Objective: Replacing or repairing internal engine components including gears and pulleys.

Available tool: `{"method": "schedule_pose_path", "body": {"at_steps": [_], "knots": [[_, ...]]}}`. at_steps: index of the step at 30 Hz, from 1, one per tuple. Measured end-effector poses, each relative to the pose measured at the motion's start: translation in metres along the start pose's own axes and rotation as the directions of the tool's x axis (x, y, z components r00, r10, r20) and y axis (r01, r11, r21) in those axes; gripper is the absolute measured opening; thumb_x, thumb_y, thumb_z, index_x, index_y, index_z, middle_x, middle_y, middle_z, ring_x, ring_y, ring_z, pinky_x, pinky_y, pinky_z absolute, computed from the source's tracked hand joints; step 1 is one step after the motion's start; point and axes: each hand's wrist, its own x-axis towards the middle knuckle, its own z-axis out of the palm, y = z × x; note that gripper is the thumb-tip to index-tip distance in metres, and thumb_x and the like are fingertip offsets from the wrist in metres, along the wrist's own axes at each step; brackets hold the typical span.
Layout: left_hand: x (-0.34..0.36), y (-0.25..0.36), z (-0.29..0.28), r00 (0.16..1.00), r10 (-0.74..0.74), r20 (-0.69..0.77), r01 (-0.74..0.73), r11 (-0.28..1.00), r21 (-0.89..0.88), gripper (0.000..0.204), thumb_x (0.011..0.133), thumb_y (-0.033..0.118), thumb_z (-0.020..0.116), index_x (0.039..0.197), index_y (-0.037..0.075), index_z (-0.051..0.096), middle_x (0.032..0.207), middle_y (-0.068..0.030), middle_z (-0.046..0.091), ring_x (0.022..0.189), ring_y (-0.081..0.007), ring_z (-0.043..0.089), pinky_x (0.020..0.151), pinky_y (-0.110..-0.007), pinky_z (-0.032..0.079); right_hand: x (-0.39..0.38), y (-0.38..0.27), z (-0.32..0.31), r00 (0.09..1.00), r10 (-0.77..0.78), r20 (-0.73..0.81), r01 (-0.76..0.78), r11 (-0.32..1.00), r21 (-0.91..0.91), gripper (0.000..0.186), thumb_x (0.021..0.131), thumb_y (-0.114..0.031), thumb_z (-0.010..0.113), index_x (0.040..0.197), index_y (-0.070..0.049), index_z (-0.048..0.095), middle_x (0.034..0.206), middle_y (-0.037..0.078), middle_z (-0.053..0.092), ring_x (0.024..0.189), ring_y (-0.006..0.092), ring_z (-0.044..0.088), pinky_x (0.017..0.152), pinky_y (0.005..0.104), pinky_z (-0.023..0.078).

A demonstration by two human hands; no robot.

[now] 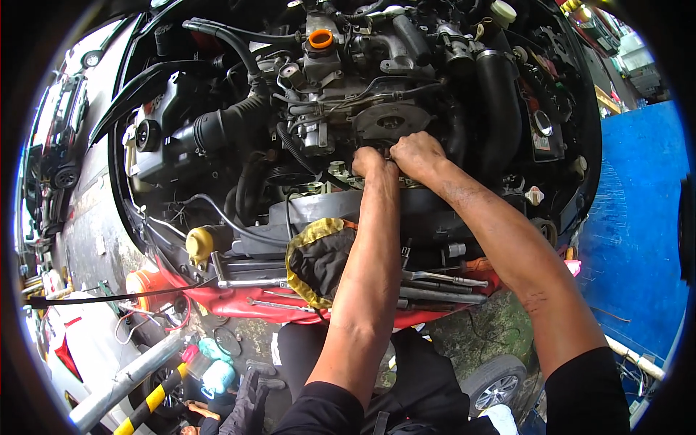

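Engine: dark, grimy metal-and-plastic car engine (322,69), exposed in its bay; the worked spot lies just on the person's side of the round grey metal disc (371,122), my landmark here.
Left hand: bare left hand (368,161), just below the disc and slightly to its left, fingers curled in; whether they grasp a part or a tool, cannot tell.
Right hand: bare right hand (418,154), just below the disc and to its right, near the left, fingers bent down into the bay; its grip is hidden too.
Access, done: disc in plain view and the spot below it reachable by both hands; I judge the way in to be open.
Job at the spot, left: hands at close work there, so likely mid-job; whether a part is coming off or going on, cannot tell.
Hose: thick black ribbed plastic intake hose (232,125), left of the disc; its connections unclear from here.
Tools: long silver metal wrenches (438,278), well below the disc, lying out; putting them away looks undone.
Pouch: black cloth piece with a yellow rim (319,261), below and left of the disc, perhaps a bag or cap.
Cover: glossy red sheet (428,316), farther below the disc, under the tools; its removal also remains.
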Motion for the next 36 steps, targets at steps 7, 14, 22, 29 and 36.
{"method": "schedule_pose_path", "body": {"at_steps": [7, 14, 22, 29, 36], "knots": [[0.008, -0.002, 0.003, 0.995, -0.017, 0.102, 0.02, 0.999, -0.03, 0.034, 0.088, 0.007, 0.043, 0.115, -0.013, 0.048, 0.107, -0.0221, 0.061, 0.086, -0.0325, 0.066, 0.069, -0.042, 0.057, -0.002, 0.01, 0.042, 0.983, 0.173, -0.057, -0.143, 0.927, 0.347, 0.018, 0.078, -0.009, 0.058, 0.087, -0.008, 0.073, 0.096, 0.018, 0.069, 0.093, 0.0331, 0.067, 0.082, 0.0425, 0.054], [0.017, -0.004, 0.0, 0.989, 0.021, 0.15, -0.007, 0.996, -0.094, 0.043, 0.087, 0.004, 0.044, 0.126, -0.012, 0.038, 0.118, -0.0262, 0.055, 0.094, -0.0352, 0.064, 0.075, -0.044, 0.058, -0.001, 0.007, 0.056, 0.987, 0.149, 0.067, -0.163, 0.873, 0.459, 0.02, 0.075, -0.01, 0.06, 0.09, -0.006, 0.072, 0.1, 0.02, 0.068, 0.098, 0.0369, 0.065, 0.083, 0.0446, 0.052], [0.021, -0.006, 0.002, 0.994, -0.054, 0.098, 0.055, 0.998, -0.007, 0.044, 0.087, 0.006, 0.042, 0.127, -0.012, 0.038, 0.119, -0.0264, 0.054, 0.097, -0.0362, 0.063, 0.076, -0.044, 0.057, 0.027, 0.006, 0.065, 0.968, 0.244, -0.05, -0.192, 0.859, 0.475, 0.019, 0.075, -0.01, 0.061, 0.089, -0.006, 0.073, 0.096, 0.017, 0.069, 0.094, 0.0335, 0.067, 0.078, 0.0425, 0.054], [0.016, -0.007, 0.001, 0.992, -0.102, 0.074, 0.109, 0.989, -0.098, 0.045, 0.099, 0.024, 0.034, 0.116, -0.015, 0.049, 0.116, -0.0245, 0.058, 0.094, -0.0336, 0.063, 0.075, -0.042, 0.056, 0.023, -0.002, -0.002, 0.986, -0.039, -0.164, 0.028, 0.997, -0.068, 0.01, 0.071, -0.012, 0.064, 0.074, -0.009, 0.074, 0.079, 0.013, 0.071, 0.076, 0.0277, 0.07, 0.065, 0.038, 0.055], [0.011, -0.003, 0.005, 0.996, -0.082, 0.033, 0.084, 0.994, -0.07, 0.038, 0.1, 0.021, 0.033, 0.105, -0.011, 0.054, 0.098, -0.0183, 0.063, 0.075, -0.0286, 0.065, 0.06, -0.038, 0.056, 0.009, -0.005, 0.001, 0.992, 0.126, 0.012, -0.126, 0.992, -0.027, 0.011, 0.075, -0.011, 0.065, 0.082, -0.01, 0.074, 0.085, 0.01, 0.072, 0.081, 0.0237, 0.071, 0.067, 0.0347, 0.057]]}}
